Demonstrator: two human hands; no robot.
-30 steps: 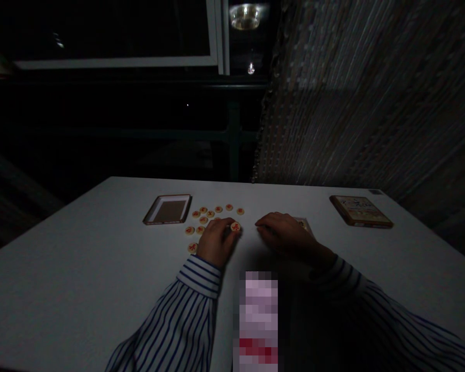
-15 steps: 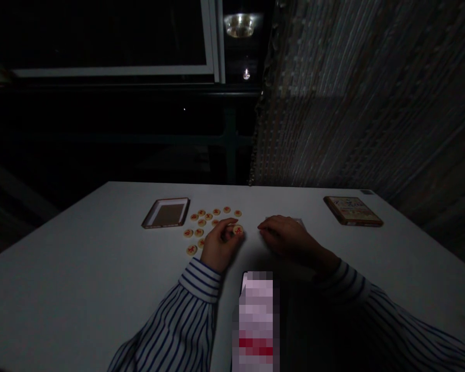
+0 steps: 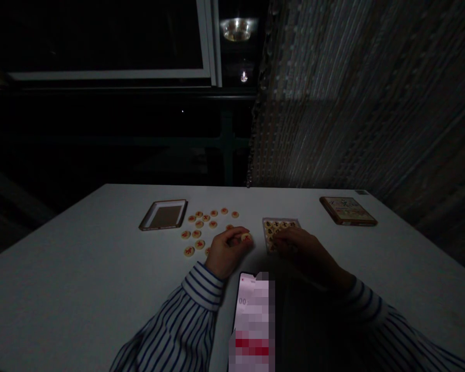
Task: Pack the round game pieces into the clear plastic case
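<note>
Between the thumb and fingertips of my left hand (image 3: 228, 250) is a round Chinese chess piece (image 3: 246, 237) with a red character, held just above the table. My right hand (image 3: 308, 253) is closed, with its fingertips over a small pale tray (image 3: 264, 227) filled with rows of Chinese chess pieces (image 3: 283, 225) bearing dark characters. Its fingers and palm cover the tray's near right part, and whatever is in the pinch is hidden. Left of my left hand, several loose red-marked pieces (image 3: 196, 234) lie scattered on the white table (image 3: 81, 279).
An open shallow box part (image 3: 163, 214) lies at the back left. The printed box lid (image 3: 347, 211) rests at the back right. A lit phone (image 3: 245, 310) lies at the near middle, in front of my hands. A bead curtain (image 3: 313, 103) hangs behind the table.
My left hand has shifted slightly right with the chess piece. My right hand has moved right and nearer, uncovering much of the tray of dark-marked pieces. The view has tilted a little.
</note>
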